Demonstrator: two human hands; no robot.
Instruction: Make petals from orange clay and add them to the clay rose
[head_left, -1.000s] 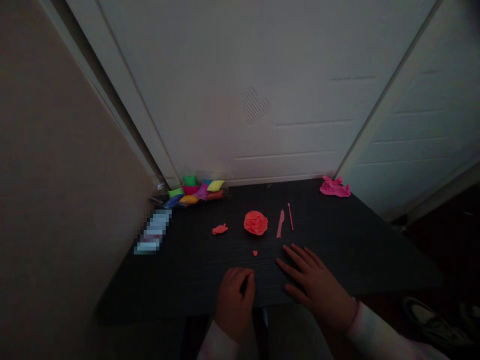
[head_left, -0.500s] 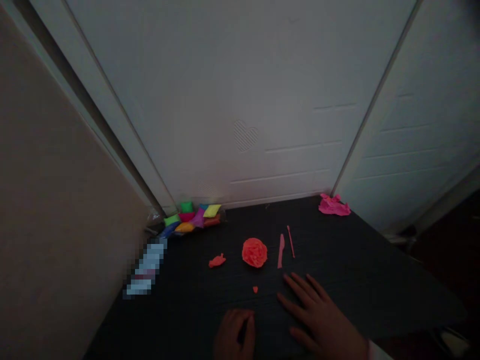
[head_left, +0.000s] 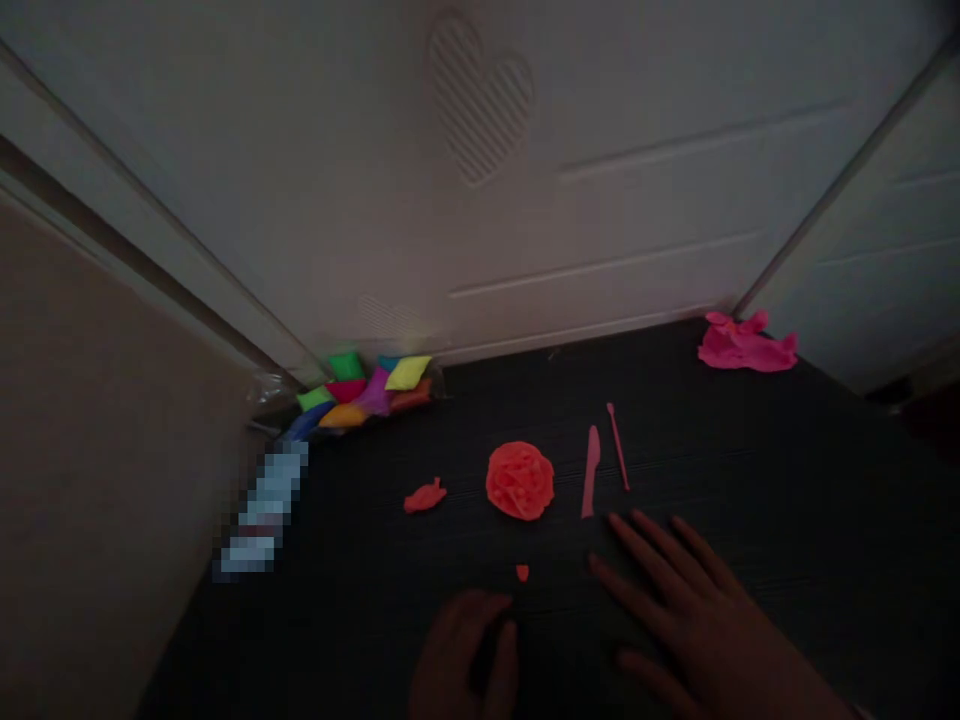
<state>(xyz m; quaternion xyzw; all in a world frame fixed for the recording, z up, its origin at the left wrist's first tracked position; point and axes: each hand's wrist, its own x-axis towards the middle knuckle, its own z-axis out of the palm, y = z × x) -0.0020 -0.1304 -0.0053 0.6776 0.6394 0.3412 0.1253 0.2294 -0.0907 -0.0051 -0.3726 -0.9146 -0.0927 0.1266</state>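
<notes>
A ruffled orange-red clay flower (head_left: 520, 482) lies in the middle of the dark table. Between it and my hands is a tiny orange-red clay bit (head_left: 523, 573). Low in the view my left hand (head_left: 465, 655) rests with curled fingers, a small gap between thumb and forefinger and nothing visible between them. My right hand (head_left: 679, 610) lies flat on the table with its fingers spread, holding nothing. Just beyond its fingertips are a pink plastic knife (head_left: 591, 472) and a thin pink modelling stick (head_left: 618, 447). Left of the flower sits a small orange-red clay lump (head_left: 425, 496).
Colourful clay packets (head_left: 367, 392) in clear plastic lie at the back left, beside a pixelated pale strip (head_left: 262, 515). A crumpled pink piece (head_left: 746, 342) is at the back right corner. The table (head_left: 360, 600) meets a white panel (head_left: 337, 190) behind.
The view has tilted down and come closer to the table. My left thumb and forefinger have parted slightly. The right hand stays spread, and the clay pieces and tools keep their places.
</notes>
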